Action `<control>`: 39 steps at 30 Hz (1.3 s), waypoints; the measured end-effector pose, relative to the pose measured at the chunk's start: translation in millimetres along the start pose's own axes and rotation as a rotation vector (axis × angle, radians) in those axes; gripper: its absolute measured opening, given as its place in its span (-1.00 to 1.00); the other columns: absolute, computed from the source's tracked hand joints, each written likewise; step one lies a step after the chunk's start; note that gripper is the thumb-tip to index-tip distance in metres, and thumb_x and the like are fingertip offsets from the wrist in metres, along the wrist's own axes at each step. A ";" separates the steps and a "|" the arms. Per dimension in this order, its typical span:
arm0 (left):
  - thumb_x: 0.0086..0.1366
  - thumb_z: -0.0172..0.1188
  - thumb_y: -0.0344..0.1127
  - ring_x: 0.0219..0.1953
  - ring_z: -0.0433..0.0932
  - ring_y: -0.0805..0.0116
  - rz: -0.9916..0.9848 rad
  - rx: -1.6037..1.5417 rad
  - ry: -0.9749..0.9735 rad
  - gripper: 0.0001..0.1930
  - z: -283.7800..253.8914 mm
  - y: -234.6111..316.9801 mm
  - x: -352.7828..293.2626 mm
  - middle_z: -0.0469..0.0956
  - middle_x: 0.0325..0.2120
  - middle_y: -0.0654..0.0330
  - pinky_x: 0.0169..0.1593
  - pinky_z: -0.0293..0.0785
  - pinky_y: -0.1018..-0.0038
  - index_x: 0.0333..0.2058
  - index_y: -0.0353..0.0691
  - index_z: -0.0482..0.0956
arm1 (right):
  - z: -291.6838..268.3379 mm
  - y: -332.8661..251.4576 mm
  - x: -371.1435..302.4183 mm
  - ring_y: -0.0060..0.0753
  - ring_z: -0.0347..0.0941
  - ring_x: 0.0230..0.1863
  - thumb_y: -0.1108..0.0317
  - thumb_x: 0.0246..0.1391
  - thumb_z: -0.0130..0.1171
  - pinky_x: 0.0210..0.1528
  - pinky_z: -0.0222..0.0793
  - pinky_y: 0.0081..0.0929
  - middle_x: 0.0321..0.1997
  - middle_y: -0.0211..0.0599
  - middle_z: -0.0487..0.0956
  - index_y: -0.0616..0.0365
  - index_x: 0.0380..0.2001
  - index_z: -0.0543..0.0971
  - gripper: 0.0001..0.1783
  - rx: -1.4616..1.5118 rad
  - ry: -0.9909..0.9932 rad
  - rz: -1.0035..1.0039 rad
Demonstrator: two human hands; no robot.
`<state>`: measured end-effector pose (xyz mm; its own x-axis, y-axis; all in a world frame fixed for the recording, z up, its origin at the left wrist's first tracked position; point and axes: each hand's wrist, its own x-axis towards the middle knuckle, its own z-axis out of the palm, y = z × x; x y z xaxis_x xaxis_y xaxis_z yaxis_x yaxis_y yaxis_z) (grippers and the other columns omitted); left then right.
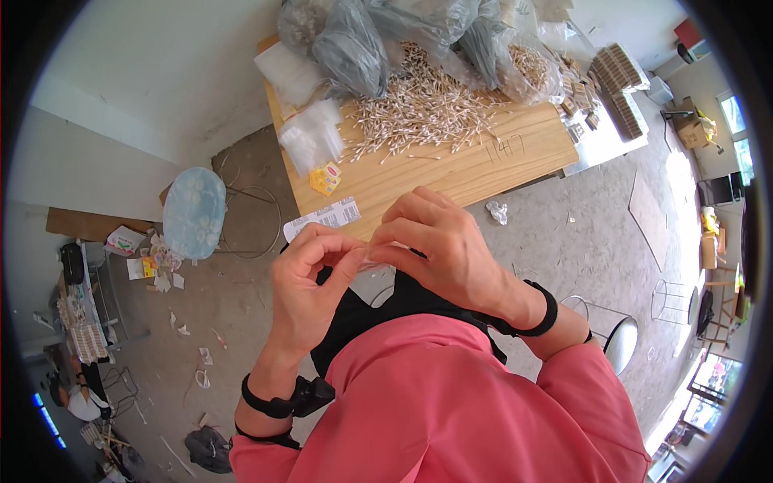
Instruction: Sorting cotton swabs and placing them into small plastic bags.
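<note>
My left hand and my right hand meet over my lap, just off the near edge of the wooden table. Thumbs and forefingers of both are pinched together at one spot. A thin, pale, see-through bit shows between the fingertips, too small to name. Beyond the hands lies a large loose heap of cotton swabs. Left of the heap are flat clear plastic bags. Yellow paper labels lie below them, and a white printed label sheet sits at the table's edge beside my left hand.
Grey plastic bags crowd the table's far side, near a clear bag of swabs. A stool with a pale blue cover stands left. Crumpled plastic and paper scraps litter the floor. Another person is at far left.
</note>
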<state>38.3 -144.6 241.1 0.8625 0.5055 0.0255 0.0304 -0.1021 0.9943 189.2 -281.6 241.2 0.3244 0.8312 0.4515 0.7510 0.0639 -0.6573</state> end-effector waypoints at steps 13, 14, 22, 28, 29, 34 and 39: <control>0.25 0.27 -0.59 -0.33 0.53 0.57 0.052 0.093 -0.025 -0.91 2.8 0.9 2.4 0.52 -0.34 0.25 -0.24 0.46 0.63 -0.26 -0.40 0.63 | -0.4 4.1 -3.3 -0.17 0.45 -0.29 0.40 -0.05 0.35 -0.21 0.37 -0.26 -0.42 -0.33 0.50 0.12 -0.46 0.61 -0.90 0.105 0.024 0.049; 0.27 0.24 -0.60 -0.31 0.50 0.57 0.024 0.075 -0.037 -0.93 3.1 0.2 2.6 0.49 -0.32 0.25 -0.21 0.44 0.62 -0.27 -0.41 0.61 | 0.1 6.5 -2.5 -0.16 0.45 -0.29 0.41 -0.05 0.35 -0.22 0.37 -0.25 -0.42 -0.32 0.50 0.13 -0.45 0.61 -0.90 0.090 0.014 0.032; 0.30 0.23 -0.56 -0.34 0.42 0.63 -0.131 -0.160 0.027 -0.98 -8.7 -18.7 3.4 0.49 -0.34 0.32 -0.22 0.33 0.67 -0.30 -0.36 0.60 | -5.6 26.1 -10.6 -0.19 0.48 -0.26 0.52 -0.03 0.34 -0.22 0.41 -0.31 -0.36 -0.25 0.55 0.21 -0.39 0.60 -0.88 0.149 -0.006 0.125; 0.26 0.29 -0.54 -0.34 0.48 0.62 -0.072 -0.038 0.010 -0.94 -8.0 -23.3 11.2 0.49 -0.34 0.34 -0.23 0.39 0.64 -0.29 -0.34 0.61 | -2.8 30.3 -7.7 -0.04 0.43 -0.25 0.50 0.01 0.26 -0.22 0.37 -0.19 -0.37 -0.17 0.50 0.23 -0.43 0.55 -0.92 0.182 0.006 0.124; 0.23 0.30 -0.54 -0.35 0.49 0.56 0.036 0.199 -0.003 -0.93 -7.6 -18.0 14.8 0.49 -0.34 0.31 -0.24 0.40 0.61 -0.30 -0.32 0.61 | -0.9 32.2 -7.7 -0.04 0.43 -0.25 0.50 0.01 0.26 -0.22 0.37 -0.19 -0.37 -0.17 0.50 0.23 -0.43 0.55 -0.92 0.183 0.006 0.125; 0.18 0.30 -0.54 -0.35 0.46 0.44 0.267 0.553 -0.044 -0.89 -11.4 -39.4 36.5 0.45 -0.35 0.22 -0.26 0.41 0.52 -0.29 -0.31 0.63 | 22.6 49.9 -3.2 -0.03 0.47 -0.23 0.41 0.02 0.28 -0.23 0.40 -0.20 -0.34 -0.17 0.51 0.22 -0.42 0.56 -0.88 0.192 0.016 0.100; 0.19 0.28 -0.53 -0.42 0.50 0.36 0.261 0.579 -0.062 -0.92 -17.0 -93.1 53.4 0.47 -0.37 0.18 -0.33 0.42 0.49 -0.32 -0.33 0.60 | 81.3 106.6 -8.5 -0.10 0.51 -0.25 0.34 0.03 0.28 -0.26 0.44 -0.24 -0.31 -0.22 0.51 0.13 -0.37 0.58 -0.87 -0.028 -0.025 -0.036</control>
<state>72.9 -93.5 151.6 0.9056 0.3522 0.2363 0.0681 -0.6708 0.7385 219.8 -237.0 118.3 0.2828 0.8423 0.4589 0.7780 0.0784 -0.6233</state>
